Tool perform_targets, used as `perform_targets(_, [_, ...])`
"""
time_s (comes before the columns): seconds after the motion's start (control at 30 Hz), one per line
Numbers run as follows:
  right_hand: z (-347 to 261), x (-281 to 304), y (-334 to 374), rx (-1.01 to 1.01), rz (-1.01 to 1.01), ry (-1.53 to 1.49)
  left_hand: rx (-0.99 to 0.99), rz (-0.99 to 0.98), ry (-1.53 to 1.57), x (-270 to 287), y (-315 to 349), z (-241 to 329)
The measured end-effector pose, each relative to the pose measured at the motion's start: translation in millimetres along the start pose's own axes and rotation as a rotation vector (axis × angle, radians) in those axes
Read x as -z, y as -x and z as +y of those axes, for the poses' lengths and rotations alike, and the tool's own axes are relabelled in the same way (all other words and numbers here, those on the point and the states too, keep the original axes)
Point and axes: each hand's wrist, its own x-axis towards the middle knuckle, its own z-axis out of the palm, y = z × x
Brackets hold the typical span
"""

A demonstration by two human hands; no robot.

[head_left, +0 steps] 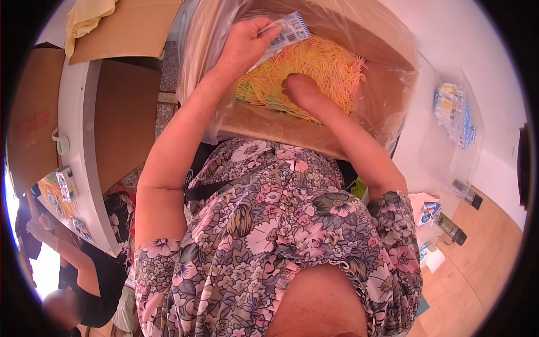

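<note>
A large cardboard box (314, 126) stands in front of me, its inside lined with a clear plastic bag (387, 106). Thin sticks (331, 62) in yellow, orange, pink and some green lie heaped in it. Over the box's far left part, my left hand (247, 40) pinches a small clear plastic packet (293, 29) with blue print and a striped blue edge. My right hand (305, 91) is down at the sticks, its fingers curled; whatever they hold, if anything, is hidden.
At right, a clear plastic bin (449, 151) holds a stack of similar packets (453, 112). A white table (92, 168) on the left carries a small box (65, 184) and a tape roll (62, 145). Another person (90, 281) works there, lower left. A dark bottle (451, 229) stands at right.
</note>
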Motion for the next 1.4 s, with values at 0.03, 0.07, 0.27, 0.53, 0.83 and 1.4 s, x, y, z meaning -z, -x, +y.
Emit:
perform_targets(0.03, [-2,-8,-6,-0.030,-0.085,0.134,-0.029,0.035,0.029,-2,0,3])
perform_targets(0.07, [-5,-12,-10,-0.024,-0.095,0.138,-0.023,0.045,0.031,-1,0,1])
perform_targets(0.27, [-20,-26,-17,-0.023,-0.006,0.360,0.075,-0.041,0.035,-2,2,-2])
perform_targets(0.53, [13,-32,-20,-0.084,-0.026,0.009,0.110,-0.090,0.032,-6,1,-6])
perform_targets(0.83, [19,29,0,-0.396,0.024,-0.677,0.373,-0.292,0.146,3,3,-3])
perform_targets(1.4, [-24,90,72,-0.132,0.613,-0.856,-0.106,-0.614,-0.074,-52,43,50])
